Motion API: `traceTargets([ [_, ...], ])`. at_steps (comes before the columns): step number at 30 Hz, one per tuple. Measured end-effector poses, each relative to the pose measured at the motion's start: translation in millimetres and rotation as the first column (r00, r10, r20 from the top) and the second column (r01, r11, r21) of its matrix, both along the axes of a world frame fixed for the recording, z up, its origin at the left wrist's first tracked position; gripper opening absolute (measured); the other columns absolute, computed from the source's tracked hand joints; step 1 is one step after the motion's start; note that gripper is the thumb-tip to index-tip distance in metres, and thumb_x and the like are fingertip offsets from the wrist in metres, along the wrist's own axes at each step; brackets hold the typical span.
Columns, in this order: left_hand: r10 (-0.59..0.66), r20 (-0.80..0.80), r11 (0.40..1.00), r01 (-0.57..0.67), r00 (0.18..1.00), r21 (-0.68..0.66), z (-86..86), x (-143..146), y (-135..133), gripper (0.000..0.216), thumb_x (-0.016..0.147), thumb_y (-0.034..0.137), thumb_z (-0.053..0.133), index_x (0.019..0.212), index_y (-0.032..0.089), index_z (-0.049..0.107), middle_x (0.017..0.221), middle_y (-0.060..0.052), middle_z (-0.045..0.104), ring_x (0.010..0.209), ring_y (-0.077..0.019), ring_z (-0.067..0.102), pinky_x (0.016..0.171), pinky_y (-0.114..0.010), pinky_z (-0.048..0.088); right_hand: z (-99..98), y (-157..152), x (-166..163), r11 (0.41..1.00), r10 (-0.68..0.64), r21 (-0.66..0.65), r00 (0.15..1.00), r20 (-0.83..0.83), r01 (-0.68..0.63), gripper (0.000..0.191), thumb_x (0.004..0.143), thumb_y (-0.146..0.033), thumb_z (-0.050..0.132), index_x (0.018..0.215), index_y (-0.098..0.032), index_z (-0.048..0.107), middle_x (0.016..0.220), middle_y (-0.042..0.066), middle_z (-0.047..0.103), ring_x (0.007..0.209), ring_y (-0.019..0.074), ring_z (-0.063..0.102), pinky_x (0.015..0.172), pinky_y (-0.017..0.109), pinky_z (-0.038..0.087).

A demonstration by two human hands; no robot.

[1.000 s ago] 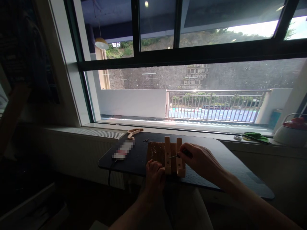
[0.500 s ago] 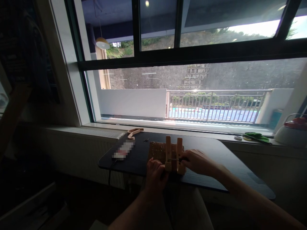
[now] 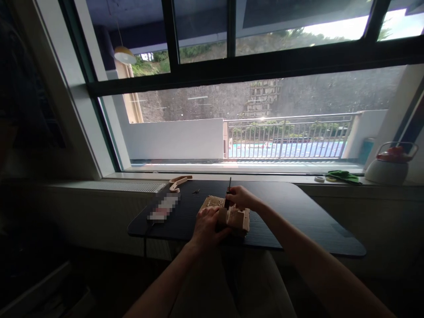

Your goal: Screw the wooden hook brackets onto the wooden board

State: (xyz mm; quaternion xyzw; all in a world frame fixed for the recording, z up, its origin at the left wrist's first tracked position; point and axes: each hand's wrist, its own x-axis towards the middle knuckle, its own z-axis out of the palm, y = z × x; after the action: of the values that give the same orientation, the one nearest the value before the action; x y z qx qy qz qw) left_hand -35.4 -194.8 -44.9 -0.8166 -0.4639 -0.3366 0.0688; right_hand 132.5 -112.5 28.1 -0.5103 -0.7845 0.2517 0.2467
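Note:
On the dark table lies a brown wooden block piece (image 3: pixel 239 219), with its lighter, rough-looking part (image 3: pixel 212 201) further back to the left. My left hand (image 3: pixel 207 225) is wrapped over its near left side, thumb along the front. At its far side my right hand (image 3: pixel 244 198) is closed around what looks like a screwdriver (image 3: pixel 229 184). The tool's thin shaft points upward and its dark handle sits in my fingers, just above the wood. My fingers cover part of the wooden piece.
A curved wooden piece (image 3: pixel 179 183) lies at the table's back left, with small dark bits (image 3: pixel 196 191) nearby. A blurred-out oblong item (image 3: pixel 164 208) rests on the left. On the sill are a green cloth or glove (image 3: pixel 342 176) and a white kettle (image 3: pixel 387 170).
The two upright wooden bars no longer stand up; the wooden piece has been turned. The tool swung from level to shaft-up as my right hand moved to the far side. The view shifted.

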Motion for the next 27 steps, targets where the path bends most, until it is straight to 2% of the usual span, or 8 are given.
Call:
traceTargets([
  [3, -0.007, -0.012, 1.0, 0.007, 1.0, 0.007, 1.0, -1, -2, 0.047, 0.075, 0.047, 0.06, 0.116, 0.026, 0.053, 0.121, -0.005, 0.054, 0.113, -0.0284, 0.045, 0.098, -0.045, 0.03, -4.5, 5, -2, 0.997, -0.016, -0.071, 1.0, 0.019, 0.017, 0.024, 0.087, -0.035, 0.05, 0.087, -0.012, 0.06, 0.065, -0.001, 0.062, 0.048, 0.0075, 0.055, 0.045, 0.02, 0.045],
  [8, -0.015, -0.01, 1.0, 0.015, 1.0, 0.014, -0.8, -2, 1, 0.049, 0.076, 0.048, 0.059, 0.119, 0.026, 0.053, 0.122, -0.006, 0.054, 0.114, -0.0285, 0.045, 0.097, -0.045, 0.031, -8.0, 3, -4, 0.993, -0.075, -0.084, 0.996, 0.047, 0.079, 0.025, 0.089, -0.035, 0.05, 0.092, -0.012, 0.059, 0.079, 0.001, 0.061, 0.062, 0.0087, 0.057, 0.056, 0.024, 0.049],
  [13, -0.013, 0.002, 1.0, 0.013, 1.0, 0.019, -2.6, -1, 3, 0.048, 0.074, 0.047, 0.061, 0.117, 0.025, 0.054, 0.12, -0.007, 0.055, 0.112, -0.0288, 0.046, 0.098, -0.046, 0.031, 0.8, 0, 0, 0.987, -0.044, -0.155, 0.997, 0.062, 0.053, 0.024, 0.089, -0.034, 0.05, 0.095, -0.012, 0.058, 0.082, 0.002, 0.061, 0.065, 0.0096, 0.058, 0.058, 0.026, 0.05],
  [16, -0.011, -0.006, 1.0, 0.011, 1.0, 0.027, -2.4, 0, 3, 0.046, 0.076, 0.048, 0.059, 0.115, 0.025, 0.056, 0.121, -0.008, 0.055, 0.113, -0.0296, 0.046, 0.097, -0.047, 0.031, 8.6, 4, -1, 0.989, -0.055, -0.133, 0.998, 0.035, 0.059, 0.027, 0.089, -0.035, 0.049, 0.103, -0.013, 0.057, 0.091, 0.004, 0.061, 0.073, 0.0117, 0.059, 0.063, 0.029, 0.051],
  [20, -0.03, -0.002, 0.999, 0.03, 1.0, 0.01, -0.9, -1, 2, 0.047, 0.075, 0.048, 0.061, 0.116, 0.027, 0.056, 0.121, -0.007, 0.055, 0.113, -0.0294, 0.046, 0.096, -0.046, 0.032, 3.6, 3, -8, 0.987, -0.086, -0.131, 0.995, 0.045, 0.092, 0.025, 0.089, -0.033, 0.05, 0.104, -0.014, 0.057, 0.097, 0.005, 0.06, 0.078, 0.013, 0.058, 0.067, 0.03, 0.051],
  [24, -0.053, -0.004, 0.999, 0.053, 0.999, -0.001, -0.5, -1, 3, 0.045, 0.074, 0.047, 0.061, 0.115, 0.028, 0.056, 0.121, -0.005, 0.055, 0.113, -0.0288, 0.046, 0.096, -0.046, 0.033, -0.7, 1, -8, 0.983, -0.07, -0.163, 0.996, 0.058, 0.078, 0.024, 0.088, -0.033, 0.05, 0.101, -0.013, 0.057, 0.092, 0.004, 0.06, 0.073, 0.0115, 0.058, 0.063, 0.028, 0.051],
  [27, -0.035, 0.001, 0.999, 0.035, 0.999, 0.02, -1.3, 0, 3, 0.044, 0.075, 0.048, 0.06, 0.113, 0.027, 0.058, 0.12, -0.007, 0.055, 0.113, -0.0296, 0.046, 0.097, -0.047, 0.032, 3.7, 0, -5, 0.99, -0.05, -0.127, 0.997, 0.05, 0.056, 0.026, 0.089, -0.034, 0.049, 0.103, -0.013, 0.056, 0.092, 0.004, 0.06, 0.072, 0.0113, 0.058, 0.063, 0.028, 0.051],
])
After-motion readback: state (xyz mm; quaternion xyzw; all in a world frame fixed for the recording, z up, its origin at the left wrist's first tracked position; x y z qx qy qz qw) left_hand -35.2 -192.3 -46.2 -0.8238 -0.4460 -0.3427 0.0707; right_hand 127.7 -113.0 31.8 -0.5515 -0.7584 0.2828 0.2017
